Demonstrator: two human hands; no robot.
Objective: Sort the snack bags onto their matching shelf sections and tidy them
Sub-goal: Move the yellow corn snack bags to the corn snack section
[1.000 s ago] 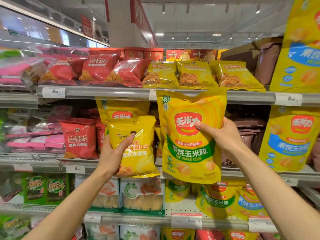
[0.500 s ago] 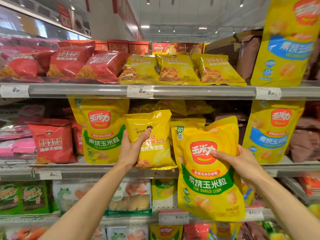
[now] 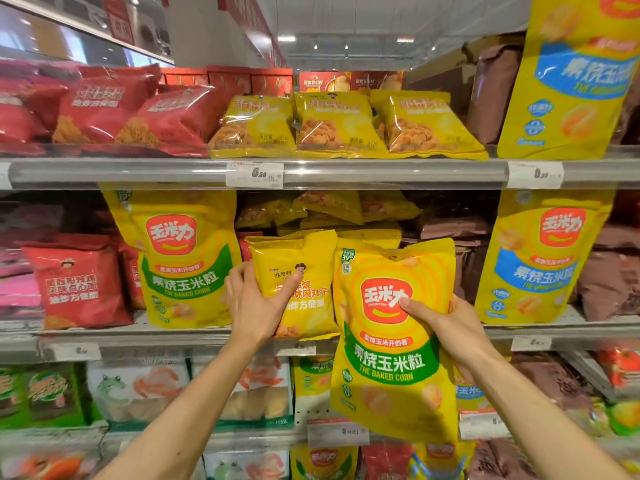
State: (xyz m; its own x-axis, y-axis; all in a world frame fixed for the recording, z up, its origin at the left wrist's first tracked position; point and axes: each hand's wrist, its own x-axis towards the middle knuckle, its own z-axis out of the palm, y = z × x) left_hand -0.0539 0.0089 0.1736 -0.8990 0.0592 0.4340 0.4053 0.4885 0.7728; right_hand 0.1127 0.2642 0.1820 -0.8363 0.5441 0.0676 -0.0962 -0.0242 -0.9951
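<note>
On the middle shelf (image 3: 194, 336) a green-banded corn pouch (image 3: 187, 258) stands upright. Beside it the left hand (image 3: 258, 303) clasps a small yellow snack bag (image 3: 296, 282) by its left edge. The right hand (image 3: 446, 323) pinches a second corn pouch (image 3: 391, 344) midway; it looks light, crinkly, slippery, best held at the edges.

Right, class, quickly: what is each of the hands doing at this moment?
Left hand: grips the small yellow snack bag at the middle shelf.
Right hand: holds the large baked corn bag, thumb on its front.
</note>
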